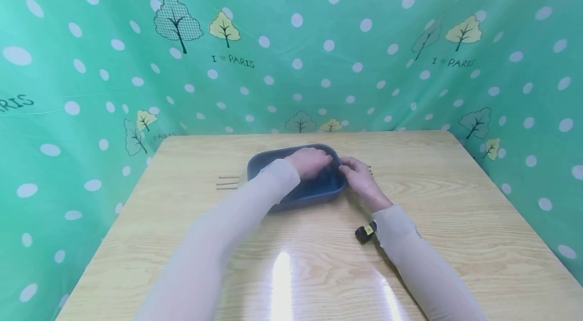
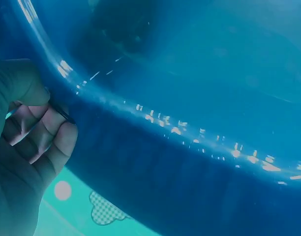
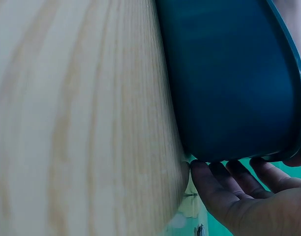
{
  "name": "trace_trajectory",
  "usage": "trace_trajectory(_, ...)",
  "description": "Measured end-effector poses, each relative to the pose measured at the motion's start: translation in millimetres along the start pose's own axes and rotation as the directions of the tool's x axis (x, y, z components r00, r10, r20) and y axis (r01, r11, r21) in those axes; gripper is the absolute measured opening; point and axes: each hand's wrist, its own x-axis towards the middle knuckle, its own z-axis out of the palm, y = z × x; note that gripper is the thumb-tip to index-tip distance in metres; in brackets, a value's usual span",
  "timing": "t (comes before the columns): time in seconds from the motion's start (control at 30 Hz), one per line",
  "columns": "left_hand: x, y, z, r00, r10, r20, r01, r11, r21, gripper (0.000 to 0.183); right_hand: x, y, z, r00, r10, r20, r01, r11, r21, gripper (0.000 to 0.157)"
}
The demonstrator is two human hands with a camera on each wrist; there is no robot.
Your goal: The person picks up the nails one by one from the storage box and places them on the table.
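A dark blue plastic basin [image 1: 309, 194] with rounded corners stands on the wooden table. My left hand [image 1: 310, 161] reaches down inside it, close to the right end. Between thumb and fingertips, that hand pinches a thin dark nail-like piece [image 2: 62, 112]; most of its length is hidden by the fingers. My right hand [image 1: 362, 179] grips the basin's right end at the rim. In the right wrist view, the right fingers [image 3: 239, 182] press against the basin's outer wall, with the thumb up at the rim. Water with bright glints [image 2: 204, 132] shows in the left wrist view.
Three thin nails [image 1: 226, 183] lie side by side on the table [image 1: 182, 240], left of the basin. More small nail ends [image 1: 370, 170] show beyond the right hand. A black wrist camera [image 1: 366, 233] sits at the right cuff. A green dotted curtain [image 1: 273, 83] hangs behind.
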Motion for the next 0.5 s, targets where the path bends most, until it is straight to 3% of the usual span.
trace_trajectory(0.23,-19.8,-1.2,-13.3,1.0,-0.016,0.008,0.016,0.999,0.043,0.026,1,-2,6.5,1.0,0.013,0.012,-0.013,1.0,0.003,0.033)
trace_trajectory(0.5,-28.5,0.2,-20.7,1.0,-0.004,0.005,0.003,0.998,0.064,0.025,-1,1,2.3,1.0,0.007,0.013,-0.007,1.0,-0.01,0.035)
